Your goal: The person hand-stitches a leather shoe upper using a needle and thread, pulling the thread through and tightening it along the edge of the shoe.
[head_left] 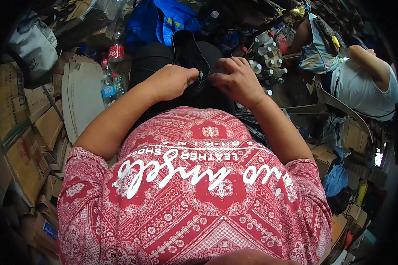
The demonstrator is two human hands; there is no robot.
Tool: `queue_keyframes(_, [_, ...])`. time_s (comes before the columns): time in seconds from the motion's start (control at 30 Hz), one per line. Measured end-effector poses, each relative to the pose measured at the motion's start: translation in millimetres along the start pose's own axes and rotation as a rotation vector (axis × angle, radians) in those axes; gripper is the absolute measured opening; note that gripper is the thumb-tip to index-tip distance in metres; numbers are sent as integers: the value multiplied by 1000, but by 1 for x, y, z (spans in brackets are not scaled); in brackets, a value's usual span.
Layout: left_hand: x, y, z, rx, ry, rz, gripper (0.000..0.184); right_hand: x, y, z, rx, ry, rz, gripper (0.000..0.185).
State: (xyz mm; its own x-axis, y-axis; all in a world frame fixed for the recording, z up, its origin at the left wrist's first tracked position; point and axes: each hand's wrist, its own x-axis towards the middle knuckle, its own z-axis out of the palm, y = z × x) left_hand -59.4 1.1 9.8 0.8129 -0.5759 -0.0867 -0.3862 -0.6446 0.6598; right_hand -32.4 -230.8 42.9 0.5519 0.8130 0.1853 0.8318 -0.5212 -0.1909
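A black flip-flop lies on my dark-clothed lap, its toe end pointing away from me. My left hand is closed, with thumb and forefinger pinching the flip-flop's thin black strap. Just to the right, my right hand has curled fingers held apart. Its fingertips are close to the strap's right side, and I see nothing clearly between them. The near end of the flip-flop is dark and partly hidden by my left hand.
Plastic bottles stand at left beside flattened cardboard. A blue bag lies ahead of my lap. Several white-capped bottles cluster to the right. Another person in a white shirt sits at far right, near a curved chair frame.
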Motion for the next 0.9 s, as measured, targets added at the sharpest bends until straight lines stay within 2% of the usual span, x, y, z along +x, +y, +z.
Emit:
queue_keyframes(0.27, [1,-4,1,6,-15,-3,10,-11,-6,-12,38,87,-84,12])
queue_keyframes(0.37, [1,-3,-1,-10,-26,-6,10,-20,-10,-23,50,18,-24,9])
queue_keyframes(0.43, [2,-4,-1,-6,-30,-2,10,-24,-11,-33,13,-136,-15,15])
queue_keyframes(0.47, [2,-4,-1,-2,-32,1,10,-24,-11,-34,12,-137,-13,15])
queue_keyframes(0.53, [3,-3,-1,3,-33,3,10,-23,-9,-35,75,-39,127,20])
queue_keyframes(0.63, [3,-2,-1,6,-36,0,10,-4,-11,-22,13,49,157,22])
queue_keyframes(0.7, [4,-2,0,8,-35,1,10,6,-11,-13,7,11,124,20])
queue_keyframes(0.77, [2,-4,0,31,-11,28,11,13,-11,-4,-31,-253,87,15])
queue_keyframes(0.83, [1,-7,2,42,2,35,12,17,-13,2,-52,-229,39,10])
queue_keyframes(0.9, [1,-7,2,51,11,51,12,19,-16,5,-45,-340,93,10])
